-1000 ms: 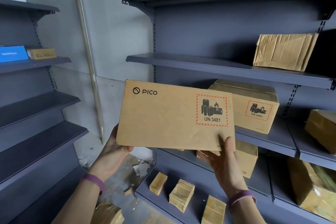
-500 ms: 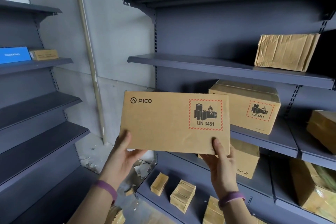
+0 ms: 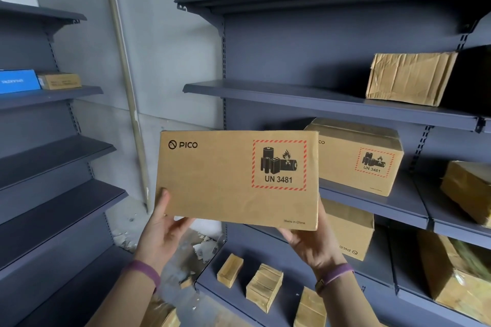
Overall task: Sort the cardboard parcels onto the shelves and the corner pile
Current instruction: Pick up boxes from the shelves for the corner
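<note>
While both hands grip it, PICO parcel [image 3: 236, 178] faces camera.
Left hand [image 3: 162, 231] thumb on front; right hand [image 3: 308, 244] cups lower corner, thumb now hidden, parcel shifted right.

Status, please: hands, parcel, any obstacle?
Left hand, right hand grip the parcel by lower corners. Parcel upright, off the shelves. Matching box stands behind it.

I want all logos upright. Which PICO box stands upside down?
The PICO box on the lower shelf, behind the right hand: its logo is inverted. The held box and the shelf box above read upright.
</note>
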